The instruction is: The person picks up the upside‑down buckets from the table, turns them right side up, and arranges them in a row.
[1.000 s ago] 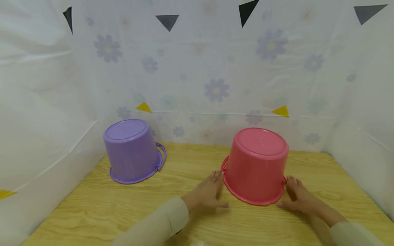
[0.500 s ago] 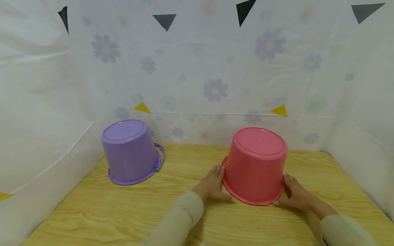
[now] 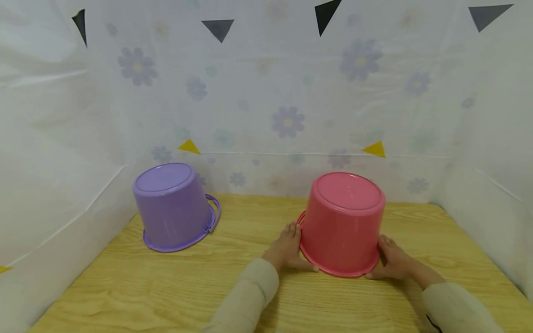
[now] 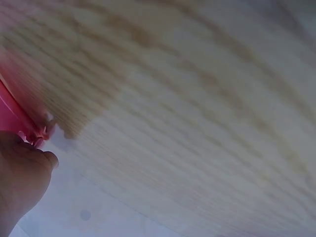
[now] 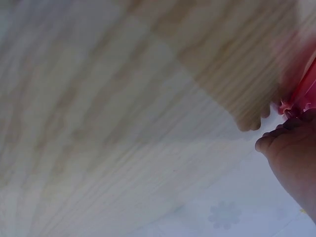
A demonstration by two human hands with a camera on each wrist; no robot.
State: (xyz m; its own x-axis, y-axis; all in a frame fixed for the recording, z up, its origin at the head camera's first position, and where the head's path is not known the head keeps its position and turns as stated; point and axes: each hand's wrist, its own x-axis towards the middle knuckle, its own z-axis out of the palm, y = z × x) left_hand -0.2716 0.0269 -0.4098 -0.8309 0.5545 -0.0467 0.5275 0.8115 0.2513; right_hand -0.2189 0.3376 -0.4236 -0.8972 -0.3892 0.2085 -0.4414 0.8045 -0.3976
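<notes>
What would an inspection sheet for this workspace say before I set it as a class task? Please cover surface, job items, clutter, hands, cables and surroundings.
Surface: wood-grain table, light brown.
Job items: pinkish-red bucket upside down, base up, between the hands; purple bucket also upside down, apart on the left, its handle toward the right.
Clutter: nothing seen beyond the two buckets.
Hands: left hand and right hand at opposite sides of the pinkish-red bucket, near its rim.
Cables: short dark strand at the right sleeve; cannot tell whether it is a cable.
Surroundings: flower-print sheeting behind, with dark and yellow triangles.
</notes>
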